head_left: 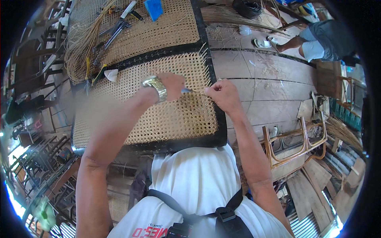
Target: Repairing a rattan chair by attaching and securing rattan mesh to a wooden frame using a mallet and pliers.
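A cane webbing panel [158, 115] in a black frame [220, 119] lies in front of me. Over its upper middle, my left hand [171, 85], with a gold watch [155, 88] at the wrist, is closed on a small tool with a pointed blue-grey tip [186, 90]; its handle is hidden in the fist. The tip reaches toward the panel's right edge. There my right hand [224, 93] pinches the end of a cane strand [200, 92] between thumb and fingers. Loose strand ends [205, 59] stick up along that edge above my hand.
Farther up the frame lie a cane bundle [81, 55], pliers [88, 73], a hammer-like tool [119, 27], a white lump [111, 74] and a blue block [154, 8]. A person [325, 41] is at the upper right. A bent rattan frame [295, 144] stands right, on the plank floor [278, 91].
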Available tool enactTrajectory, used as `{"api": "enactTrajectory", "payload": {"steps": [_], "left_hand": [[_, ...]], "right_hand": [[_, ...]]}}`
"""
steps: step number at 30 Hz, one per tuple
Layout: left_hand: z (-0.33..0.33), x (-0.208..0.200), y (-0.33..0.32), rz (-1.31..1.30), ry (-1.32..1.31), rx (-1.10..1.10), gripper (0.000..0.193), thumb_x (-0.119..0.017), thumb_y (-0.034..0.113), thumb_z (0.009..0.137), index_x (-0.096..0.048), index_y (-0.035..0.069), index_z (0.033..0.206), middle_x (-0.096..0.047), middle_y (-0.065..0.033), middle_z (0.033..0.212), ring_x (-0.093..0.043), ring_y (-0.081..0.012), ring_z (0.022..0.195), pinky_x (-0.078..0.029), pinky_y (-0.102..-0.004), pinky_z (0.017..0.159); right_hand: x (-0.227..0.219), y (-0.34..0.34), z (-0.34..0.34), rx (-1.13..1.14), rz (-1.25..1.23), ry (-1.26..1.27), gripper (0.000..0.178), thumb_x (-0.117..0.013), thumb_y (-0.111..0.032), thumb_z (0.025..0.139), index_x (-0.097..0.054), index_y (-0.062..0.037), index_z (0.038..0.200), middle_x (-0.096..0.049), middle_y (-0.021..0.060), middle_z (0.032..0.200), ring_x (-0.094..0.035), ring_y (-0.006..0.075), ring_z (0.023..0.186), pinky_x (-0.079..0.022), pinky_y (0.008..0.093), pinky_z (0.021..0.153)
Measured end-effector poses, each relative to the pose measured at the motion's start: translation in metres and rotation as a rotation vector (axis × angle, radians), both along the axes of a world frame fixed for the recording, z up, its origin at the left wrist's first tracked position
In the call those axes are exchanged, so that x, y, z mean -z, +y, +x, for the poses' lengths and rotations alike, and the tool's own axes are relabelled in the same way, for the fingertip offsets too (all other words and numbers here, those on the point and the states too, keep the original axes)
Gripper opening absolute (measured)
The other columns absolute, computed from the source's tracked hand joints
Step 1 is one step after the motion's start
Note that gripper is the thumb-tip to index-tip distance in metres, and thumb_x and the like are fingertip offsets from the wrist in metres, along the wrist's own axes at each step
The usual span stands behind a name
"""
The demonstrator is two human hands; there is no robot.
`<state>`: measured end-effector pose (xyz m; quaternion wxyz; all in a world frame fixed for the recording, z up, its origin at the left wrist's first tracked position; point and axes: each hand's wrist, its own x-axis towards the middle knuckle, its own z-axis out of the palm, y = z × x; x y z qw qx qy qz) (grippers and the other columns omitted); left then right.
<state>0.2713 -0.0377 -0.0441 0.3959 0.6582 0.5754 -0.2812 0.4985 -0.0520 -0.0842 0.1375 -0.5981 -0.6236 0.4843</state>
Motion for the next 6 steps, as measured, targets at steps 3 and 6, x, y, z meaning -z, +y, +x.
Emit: {"api": "enactTrajectory", "payload": {"steps": [3, 6], "left_hand": [[0.014, 0.001, -0.003, 0.178, -0.105, 0.049, 0.022, -0.053, 0.029, 0.097, -0.069, 0.014, 0.105, -0.072, -0.0145, 0.094, -0.071, -0.0314, 0.086, -0.053, -0.0464, 0.073], [0.026, -0.006, 0.007, 0.141, 0.014, 0.153, 0.026, -0.055, 0.027, 0.096, -0.069, 0.018, 0.115, -0.073, -0.0148, 0.097, -0.071, -0.0315, 0.09, -0.054, -0.0456, 0.078]], "right_hand": [[-0.001, 0.001, 0.001, 0.016, 0.034, -0.055, 0.023, -0.071, -0.023, 0.074, -0.071, 0.0006, 0.073, -0.064, 0.0206, 0.085, -0.064, 0.0335, 0.084, -0.051, 0.0414, 0.078], [-0.008, 0.003, 0.001, 0.002, 0.041, -0.136, 0.019, -0.071, -0.019, 0.073, -0.072, 0.0004, 0.073, -0.065, 0.0225, 0.092, -0.064, 0.0342, 0.087, -0.051, 0.0424, 0.081]]}}
